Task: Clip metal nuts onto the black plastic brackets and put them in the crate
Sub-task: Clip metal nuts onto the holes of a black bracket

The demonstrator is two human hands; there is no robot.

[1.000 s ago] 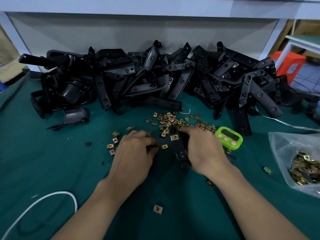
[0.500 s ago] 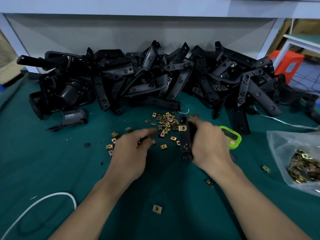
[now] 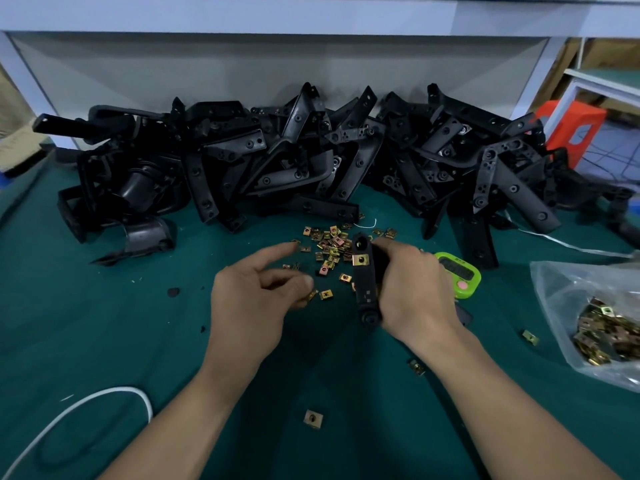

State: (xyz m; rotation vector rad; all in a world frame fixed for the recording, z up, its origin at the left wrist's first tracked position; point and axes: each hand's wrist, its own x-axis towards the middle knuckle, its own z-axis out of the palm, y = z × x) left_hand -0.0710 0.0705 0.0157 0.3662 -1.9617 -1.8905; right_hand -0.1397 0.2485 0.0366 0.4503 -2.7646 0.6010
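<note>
Seen from the head camera, the right hand grips a black bracket with its fingers curled round the right side. The bracket is held on edge above the green table mat. Its length runs away from the person and its rounded end is nearest the wrist. A brass-coloured nut sits clipped on the far half of the bracket, just left of the fingertips.

The left hand hangs over the mat just left of the bracket without touching it. Its forefinger is stretched out toward the loose nuts scattered between the hands and the back of the table. The thumb and the other fingers are curled inward. A small nut shows right at the thumb tip, but whether the hand pinches it or it lies on the mat cannot be told.

Behind the loose nuts, a big heap of brackets runs across the back of the table. A green timer lies just right of the right hand, partly hidden by it. Farther right is a clear plastic bag with more nuts inside. A single nut lies near the person between the forearms. A white cable curves over the mat at the lower left.
</note>
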